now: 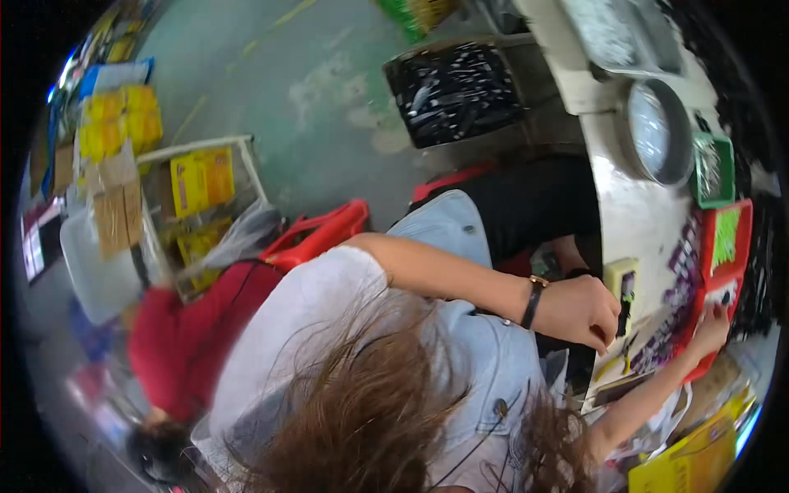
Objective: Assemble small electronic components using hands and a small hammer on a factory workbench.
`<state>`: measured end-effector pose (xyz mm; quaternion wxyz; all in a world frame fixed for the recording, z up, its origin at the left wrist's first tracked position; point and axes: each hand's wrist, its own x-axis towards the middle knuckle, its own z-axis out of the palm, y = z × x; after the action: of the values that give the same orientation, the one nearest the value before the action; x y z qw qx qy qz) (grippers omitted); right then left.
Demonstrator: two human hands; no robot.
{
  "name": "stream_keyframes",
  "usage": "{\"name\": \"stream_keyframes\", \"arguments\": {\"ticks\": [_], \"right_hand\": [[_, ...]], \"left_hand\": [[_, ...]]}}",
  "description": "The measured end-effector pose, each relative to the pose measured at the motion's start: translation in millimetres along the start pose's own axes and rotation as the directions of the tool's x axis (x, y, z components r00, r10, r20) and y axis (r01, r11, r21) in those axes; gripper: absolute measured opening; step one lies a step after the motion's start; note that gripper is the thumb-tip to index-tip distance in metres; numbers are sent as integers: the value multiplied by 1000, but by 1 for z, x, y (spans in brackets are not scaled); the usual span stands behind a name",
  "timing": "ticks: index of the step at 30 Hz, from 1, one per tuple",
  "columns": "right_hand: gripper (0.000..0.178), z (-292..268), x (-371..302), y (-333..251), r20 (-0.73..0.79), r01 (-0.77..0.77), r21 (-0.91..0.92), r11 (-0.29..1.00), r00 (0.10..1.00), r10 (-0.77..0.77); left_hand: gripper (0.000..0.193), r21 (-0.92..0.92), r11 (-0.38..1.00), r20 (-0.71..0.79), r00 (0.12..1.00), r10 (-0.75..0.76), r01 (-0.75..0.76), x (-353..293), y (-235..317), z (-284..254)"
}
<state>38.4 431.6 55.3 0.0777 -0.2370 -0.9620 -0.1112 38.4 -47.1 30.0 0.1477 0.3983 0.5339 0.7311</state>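
My left hand (580,311), with a black-strapped watch at its wrist, hovers by the table's near edge. Its fingers are curled together; whatever they may hold is hidden. Just past it on the table sits a small cream-coloured block-shaped fixture (621,279) with a dark part on it. My right hand (710,330) reaches to a red tray (708,283) and dips its fingertips into the section with small white and dark pieces. Those fingers are drawn together, and I cannot make out what is between them. Bright green pieces (726,236) lie in the tray's other section.
Small purple pieces (680,271) are scattered along the white table (629,222). A green tray (713,170), a round metal pan (662,131) and yellow-handled pliers (626,359) are on it. A box of black pieces (454,92) stands left of the table. Behind me another person in red (193,337) bends near stacked yellow boxes.
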Motion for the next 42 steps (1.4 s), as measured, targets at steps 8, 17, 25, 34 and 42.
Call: {"name": "stream_keyframes", "arguments": {"ticks": [8,17,25,34,42], "right_hand": [[28,-46,-13,-39,-84,-134,243,961,984,158],[10,-124,-193,-238,170,-229,932,282,961,219],[13,-124,-217,-249,313,-260,941,-218,912,265],[18,-120,-230,-243,-96,52,958,282,985,143],[19,-100,-208,-226,-100,8,842,539,985,143]], "left_hand": [[10,-174,965,-87,973,-214,197,-2,2,1],[13,-533,760,-63,879,-473,371,30,17,-3],[10,-585,606,142,804,-577,538,38,18,2],[17,-650,475,124,699,-704,594,31,20,7],[16,-497,662,13,768,-640,560,25,11,-6]]}}
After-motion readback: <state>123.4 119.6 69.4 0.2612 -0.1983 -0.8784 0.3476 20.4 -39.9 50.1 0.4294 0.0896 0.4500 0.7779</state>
